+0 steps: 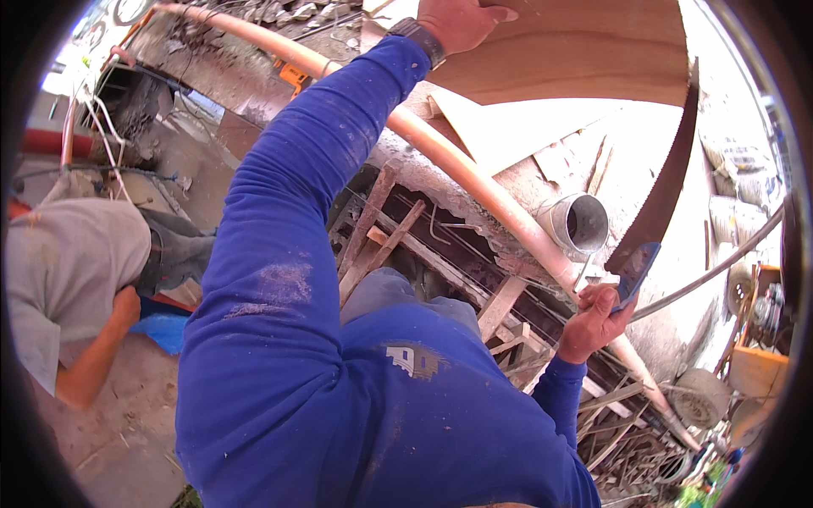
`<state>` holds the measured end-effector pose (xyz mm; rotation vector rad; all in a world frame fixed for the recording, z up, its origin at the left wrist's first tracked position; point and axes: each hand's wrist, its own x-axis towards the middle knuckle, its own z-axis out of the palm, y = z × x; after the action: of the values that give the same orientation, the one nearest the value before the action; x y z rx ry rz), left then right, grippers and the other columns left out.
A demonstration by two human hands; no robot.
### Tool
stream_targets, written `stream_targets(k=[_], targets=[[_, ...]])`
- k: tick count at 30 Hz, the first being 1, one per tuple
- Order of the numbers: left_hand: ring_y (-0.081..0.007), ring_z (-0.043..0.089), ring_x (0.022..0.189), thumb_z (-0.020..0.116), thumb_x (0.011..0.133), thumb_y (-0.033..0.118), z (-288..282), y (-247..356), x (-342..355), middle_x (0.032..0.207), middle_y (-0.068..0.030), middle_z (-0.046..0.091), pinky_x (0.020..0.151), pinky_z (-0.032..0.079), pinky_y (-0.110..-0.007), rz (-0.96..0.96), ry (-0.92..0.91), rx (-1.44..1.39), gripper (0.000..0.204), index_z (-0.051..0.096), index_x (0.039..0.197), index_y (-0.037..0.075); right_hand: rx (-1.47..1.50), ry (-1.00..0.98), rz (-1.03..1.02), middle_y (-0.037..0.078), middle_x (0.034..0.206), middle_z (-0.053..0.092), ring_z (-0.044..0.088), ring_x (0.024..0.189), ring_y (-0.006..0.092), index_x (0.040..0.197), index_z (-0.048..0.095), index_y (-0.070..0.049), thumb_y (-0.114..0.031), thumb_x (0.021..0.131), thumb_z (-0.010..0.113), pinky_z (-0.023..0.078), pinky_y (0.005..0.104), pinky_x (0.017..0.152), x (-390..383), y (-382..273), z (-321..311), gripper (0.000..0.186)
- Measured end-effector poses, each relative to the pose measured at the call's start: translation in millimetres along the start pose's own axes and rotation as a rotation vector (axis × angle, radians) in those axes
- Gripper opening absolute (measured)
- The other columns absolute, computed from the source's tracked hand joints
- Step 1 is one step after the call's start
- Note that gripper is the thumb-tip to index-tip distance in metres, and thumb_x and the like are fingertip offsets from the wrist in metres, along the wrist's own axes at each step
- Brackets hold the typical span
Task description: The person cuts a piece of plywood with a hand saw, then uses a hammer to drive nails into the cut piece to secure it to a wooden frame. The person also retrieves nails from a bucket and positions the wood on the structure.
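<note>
My right hand (595, 323) is wrapped round the blue handle of a handsaw (663, 188). The long dark blade points up and away, its toothed side facing left. Its far end runs beside the right edge of a brown plywood sheet (584, 52); whether the teeth touch the wood I cannot tell. At the top, my left hand (464, 24) rests on the sheet with the thumb stretched out, and its other fingers are partly cut off by the picture's edge. A dark watch sits on that wrist.
An orange pipe (474, 178) crosses in front of me, with a short grey pipe (577, 223) beyond it. Broken timber (504, 305) lies below the pipe. Another person (93, 262) is close at the left. A dark hose (716, 269) and a yellow-orange wheelbarrow (758, 368) are at the right.
</note>
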<state>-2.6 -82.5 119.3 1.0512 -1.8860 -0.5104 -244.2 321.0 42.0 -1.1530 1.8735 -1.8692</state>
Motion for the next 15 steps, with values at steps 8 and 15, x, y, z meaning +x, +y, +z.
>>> stream_targets(k=[8, 15], targets=[[-0.0358, 0.074, 0.107, 0.081, 0.085, 0.054, -127.2, 20.7, -75.0, 0.108, -0.0134, 0.078, 0.094, 0.057, -0.047, 0.033, 0.281, 0.061, 0.055, 0.073, 0.122, 0.013, 0.113, -0.070, -0.276, 0.001, 0.074, 0.051, 0.051, 0.070, 0.0140, 0.139, 0.045, 0.006, -0.033, 0.108, 0.067, 0.045, 0.0310, 0.069, 74.1, -88.0, 7.3, 0.054], [-0.0383, 0.073, 0.096, 0.085, 0.082, 0.048, -176.2, 32.2, -194.0, 0.094, -0.0160, 0.074, 0.082, 0.055, -0.050, -0.006, 0.317, 0.259, 0.052, 0.070, 0.112, 0.008, 0.304, -0.228, -0.343, 0.004, 0.073, 0.056, 0.053, 0.068, 0.0161, 0.116, 0.052, 0.000, -0.026, 0.107, 0.066, 0.048, 0.0351, 0.073, 132.9, -113.5, 32.5, 0.030]])
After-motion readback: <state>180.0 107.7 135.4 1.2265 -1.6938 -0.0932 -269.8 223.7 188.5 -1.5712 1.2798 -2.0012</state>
